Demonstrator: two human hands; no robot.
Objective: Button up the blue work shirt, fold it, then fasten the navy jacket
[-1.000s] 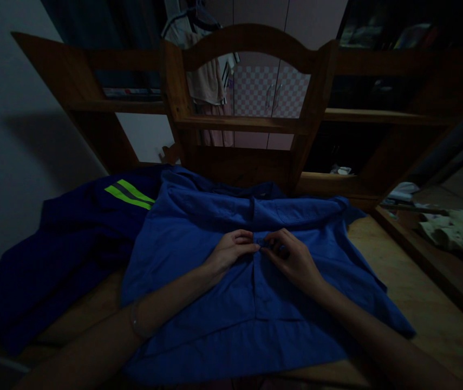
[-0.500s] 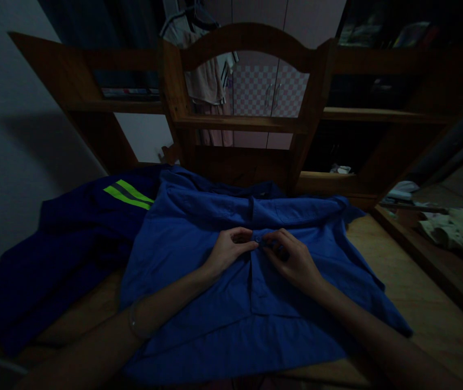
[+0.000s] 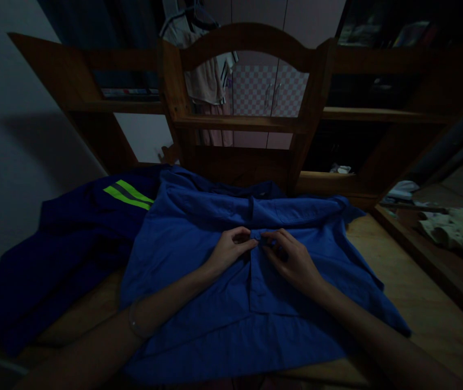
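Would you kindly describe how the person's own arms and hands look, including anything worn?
The left hand and right hand are ungloved, with no sleeves in view. A thin, pale, rounded band circles the left forearm; the right forearm shows none. The dim light hides any finer detail.

Over the blue shirt (image 3: 227, 325), there was room to pass between the left forearm (image 3: 172, 298) and the right forearm (image 3: 365, 325); behind, the wooden shelf (image 3: 243, 124) blocked the way.
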